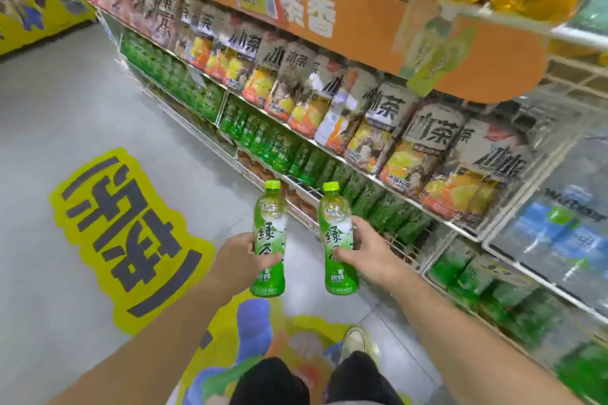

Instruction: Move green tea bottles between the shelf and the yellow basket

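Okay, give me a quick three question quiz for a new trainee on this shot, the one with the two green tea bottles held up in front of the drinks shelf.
1. True or false: the left hand and the right hand each grip one green tea bottle, the left bottle and the right bottle, both upright.
2. Multiple choice: the caps on the two bottles are A) red, B) light green, C) white.
3. One word: on which side of the person does the shelf stand?
Key: 1 true; 2 B; 3 right.
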The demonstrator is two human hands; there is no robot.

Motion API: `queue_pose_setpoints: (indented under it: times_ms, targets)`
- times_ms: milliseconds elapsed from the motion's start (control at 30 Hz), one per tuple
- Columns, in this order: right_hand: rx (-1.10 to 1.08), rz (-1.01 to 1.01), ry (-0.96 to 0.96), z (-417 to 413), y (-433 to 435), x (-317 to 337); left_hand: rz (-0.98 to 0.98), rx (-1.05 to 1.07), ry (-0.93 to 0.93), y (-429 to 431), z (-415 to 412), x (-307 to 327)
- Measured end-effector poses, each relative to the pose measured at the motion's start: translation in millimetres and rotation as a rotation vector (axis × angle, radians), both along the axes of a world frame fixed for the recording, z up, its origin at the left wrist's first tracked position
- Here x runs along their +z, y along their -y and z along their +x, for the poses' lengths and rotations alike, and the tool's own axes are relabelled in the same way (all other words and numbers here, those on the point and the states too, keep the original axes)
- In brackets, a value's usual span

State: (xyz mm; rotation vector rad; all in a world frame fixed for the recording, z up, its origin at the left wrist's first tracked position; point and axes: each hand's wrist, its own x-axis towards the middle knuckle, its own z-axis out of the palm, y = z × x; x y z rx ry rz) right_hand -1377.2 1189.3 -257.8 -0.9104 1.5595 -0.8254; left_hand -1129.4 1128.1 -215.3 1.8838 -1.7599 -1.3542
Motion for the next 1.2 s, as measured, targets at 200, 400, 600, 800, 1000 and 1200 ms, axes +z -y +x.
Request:
queue_pose_setpoints:
  times_ms: [200,400,600,800,1000,1200]
  targets:
    - [-0.152,0.079,0.018,1.8,15.2,-59.9,0.112,-0.318,0.066,63.6,-16.3,-66.4]
    - [-0.422,0.159,-0.034,-11.2,8.7,-130.0,0.209,-0.489,0.001,118.4,-55.6,-158.5]
    - [-0.546,0.204,-0.127,-52.4,-0.2,-185.2,0.211,-0.583,-0.138,139.9,-122.1,-218.7]
    - [-0.584,0.204,-0.266,-110.7,5.9,-225.8,0.049,-0.624,-0.142,141.4,-206.2,-259.6]
    - [-0.689,0.21,-0.336,-160.3,20.9,-256.7,-0.005,-0.597,-0.084,135.9,-278.7,-293.4]
    - [-0.762,0.184,-0.391,-185.0,41.8,-290.1,-0.158,-0.675,0.002,137.7,-323.5,-319.3]
